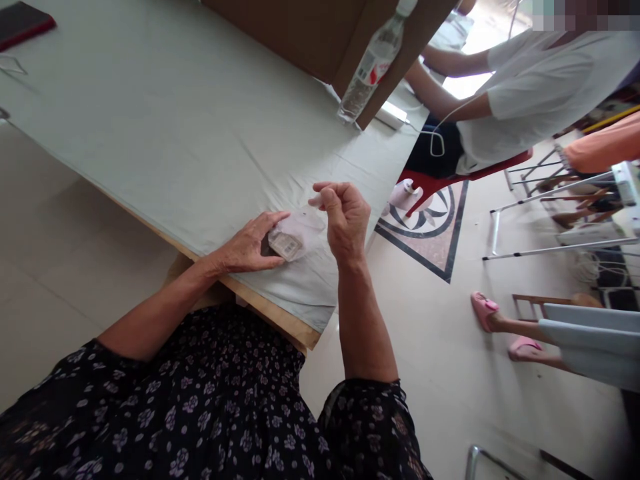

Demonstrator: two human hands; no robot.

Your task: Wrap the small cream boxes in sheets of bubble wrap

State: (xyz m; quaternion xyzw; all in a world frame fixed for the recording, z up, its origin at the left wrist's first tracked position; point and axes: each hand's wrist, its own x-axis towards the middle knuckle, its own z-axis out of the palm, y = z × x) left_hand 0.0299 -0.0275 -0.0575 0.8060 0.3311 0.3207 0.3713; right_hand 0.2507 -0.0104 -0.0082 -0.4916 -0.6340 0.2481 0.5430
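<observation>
On the cloth near the table's front corner lies a clear plastic bag point(311, 225) with a small flat pale item point(286, 245) inside, printed with dark marks. My left hand point(253, 245) grips the bag's left side, the thumb below and the fingers above. My right hand point(347, 217) is raised at the bag's right, thumb and forefinger pinched together. A small whitish bit point(315, 200) shows at those fingertips; whether it is part of the bag or separate, I cannot make out.
A large brown cardboard box point(285, 33) stands at the back, a clear water bottle point(370, 67) beside it. A white power strip point(393, 115) lies behind. Rightward, a person in a white shirt point(540, 100) sits on a red chair point(470, 175). A dark red-edged object point(25, 25) lies far left.
</observation>
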